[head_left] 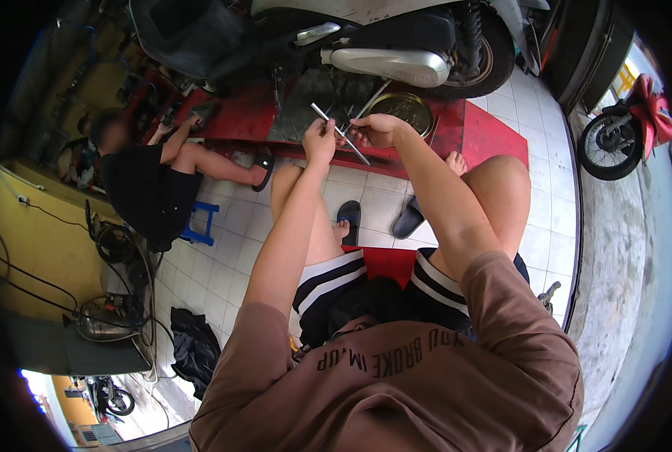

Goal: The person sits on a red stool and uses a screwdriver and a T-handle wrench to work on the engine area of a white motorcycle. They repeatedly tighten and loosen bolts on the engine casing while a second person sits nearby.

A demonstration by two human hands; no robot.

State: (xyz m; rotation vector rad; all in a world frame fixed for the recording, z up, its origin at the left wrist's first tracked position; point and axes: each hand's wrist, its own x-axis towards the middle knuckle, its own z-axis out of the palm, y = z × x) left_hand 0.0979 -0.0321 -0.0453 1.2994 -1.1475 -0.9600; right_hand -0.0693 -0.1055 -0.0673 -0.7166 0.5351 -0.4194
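A shiny metal T-handle wrench (321, 114) is in front of me, above the near edge of the red lift platform (490, 135). Its crossbar slants down to the right, and its shaft runs up toward the parked scooter (387, 66). Closed fingers of my left hand (320, 141) grip the crossbar near its upper part. Bent fingers of my right hand (379, 130) pinch the wrench where shaft and crossbar meet; they partly hide that joint. Behind my right hand, a round metal tray (423, 108) sits on the platform beside a dark mat (300, 105).
To the left a person (136, 177) in dark clothes sits low on a blue stool (202, 223), hands over the platform's far end. Hoses and a compressor tank (106, 320) stand at the left wall. A black bag (193, 350) lies on the tiles. A red motorcycle (629, 132) stands right.
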